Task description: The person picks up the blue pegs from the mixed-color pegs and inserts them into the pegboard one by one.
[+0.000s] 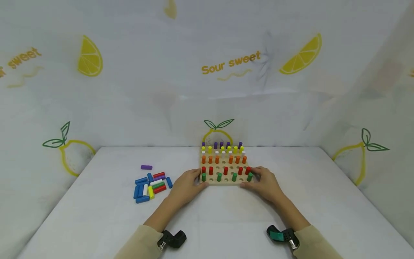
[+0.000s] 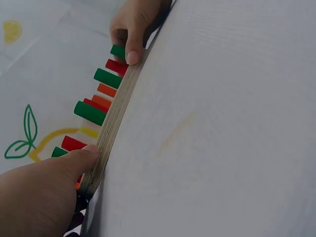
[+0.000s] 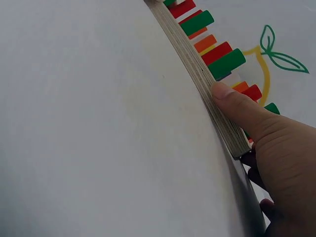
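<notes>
A broad, smooth white table fills the lower foreground, its far edge straight and its sides spreading towards the viewer. Behind it rises a creased white wall covering. Slanted orange lettering reads "Sour sweet", between a yellow lemon wedge on the left and a second yellow lemon wedge on the right. Lower down are three yellow-outlined lemons with green-outlined leaves. The light is soft and greyish, with a broad shadow on the upper right.

Both forearms angle inward, left hand and right hand gripping, thumbs pointing toward each other.
</notes>
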Motion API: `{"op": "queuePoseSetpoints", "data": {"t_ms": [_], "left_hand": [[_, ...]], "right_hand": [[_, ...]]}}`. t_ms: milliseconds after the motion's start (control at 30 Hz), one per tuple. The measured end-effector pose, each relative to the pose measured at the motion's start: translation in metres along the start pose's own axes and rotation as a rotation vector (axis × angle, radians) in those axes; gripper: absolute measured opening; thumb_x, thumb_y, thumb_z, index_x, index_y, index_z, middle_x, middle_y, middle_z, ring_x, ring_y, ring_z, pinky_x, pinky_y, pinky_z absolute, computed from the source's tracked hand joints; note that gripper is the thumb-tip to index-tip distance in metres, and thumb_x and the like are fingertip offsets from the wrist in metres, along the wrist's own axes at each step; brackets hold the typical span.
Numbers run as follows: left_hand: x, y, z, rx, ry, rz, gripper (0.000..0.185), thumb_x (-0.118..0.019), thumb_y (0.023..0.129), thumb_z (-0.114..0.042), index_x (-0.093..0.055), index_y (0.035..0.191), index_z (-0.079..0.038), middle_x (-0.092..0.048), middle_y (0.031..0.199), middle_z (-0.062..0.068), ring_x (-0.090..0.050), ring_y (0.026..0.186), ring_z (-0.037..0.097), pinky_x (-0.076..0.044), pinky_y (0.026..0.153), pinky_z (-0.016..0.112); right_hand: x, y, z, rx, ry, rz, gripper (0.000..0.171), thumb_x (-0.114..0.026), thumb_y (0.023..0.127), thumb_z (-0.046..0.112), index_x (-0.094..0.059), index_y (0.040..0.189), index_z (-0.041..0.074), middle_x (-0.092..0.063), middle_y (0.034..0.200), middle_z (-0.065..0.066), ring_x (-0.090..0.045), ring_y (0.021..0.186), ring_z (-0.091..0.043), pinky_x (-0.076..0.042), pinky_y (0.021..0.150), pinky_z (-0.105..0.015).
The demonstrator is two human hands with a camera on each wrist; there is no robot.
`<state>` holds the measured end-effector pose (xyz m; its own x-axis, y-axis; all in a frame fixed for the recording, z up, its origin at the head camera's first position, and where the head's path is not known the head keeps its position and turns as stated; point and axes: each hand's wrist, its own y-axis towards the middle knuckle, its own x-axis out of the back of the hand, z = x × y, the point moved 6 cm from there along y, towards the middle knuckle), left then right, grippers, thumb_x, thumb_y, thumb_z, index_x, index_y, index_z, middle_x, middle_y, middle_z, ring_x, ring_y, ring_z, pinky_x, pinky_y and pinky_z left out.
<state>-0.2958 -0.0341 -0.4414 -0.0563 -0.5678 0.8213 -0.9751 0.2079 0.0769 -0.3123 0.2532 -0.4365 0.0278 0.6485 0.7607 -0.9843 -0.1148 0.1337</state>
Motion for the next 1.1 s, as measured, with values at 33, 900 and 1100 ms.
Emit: {"op": "queuePoseSetpoints", "data": {"t_ms": [33,900,1100], "left_hand": [[0.002,-0.001,0.003,0.002,0.001,-0.010,0.069,-0.068,0.093,-0.051,-0.053,0.147,-0.010,-0.058,0.148,0.009,-0.052,0.140,0.029,-0.047,0.112,0.050],[0.026,-0.010,0.022,-0.009,0.166,-0.075,0.074,-0.073,0.088,-0.054,-0.058,0.142,-0.007,-0.062,0.141,0.012,-0.057,0.134,0.030,-0.051,0.108,0.049],[0.060,-0.013,0.025,-0.046,0.256,0.017,0.072,-0.078,0.086,-0.046,-0.057,0.144,-0.010,-0.059,0.146,0.010,-0.052,0.139,0.032,-0.044,0.115,0.052]], "right_hand": [[-0.002,0.001,0.003,0.006,0.000,0.003,0.083,-0.087,0.076,0.047,-0.059,0.137,-0.004,-0.064,0.132,-0.022,-0.054,0.130,-0.042,-0.044,0.111,-0.059],[-0.026,0.010,0.025,0.069,-0.055,0.042,0.080,-0.081,0.082,0.049,-0.056,0.143,0.002,-0.062,0.137,-0.019,-0.054,0.132,-0.040,-0.042,0.113,-0.058],[-0.024,0.008,0.024,0.058,-0.052,0.045,0.080,-0.080,0.083,0.048,-0.055,0.143,0.001,-0.061,0.138,-0.021,-0.053,0.133,-0.041,-0.041,0.113,-0.059]]}}
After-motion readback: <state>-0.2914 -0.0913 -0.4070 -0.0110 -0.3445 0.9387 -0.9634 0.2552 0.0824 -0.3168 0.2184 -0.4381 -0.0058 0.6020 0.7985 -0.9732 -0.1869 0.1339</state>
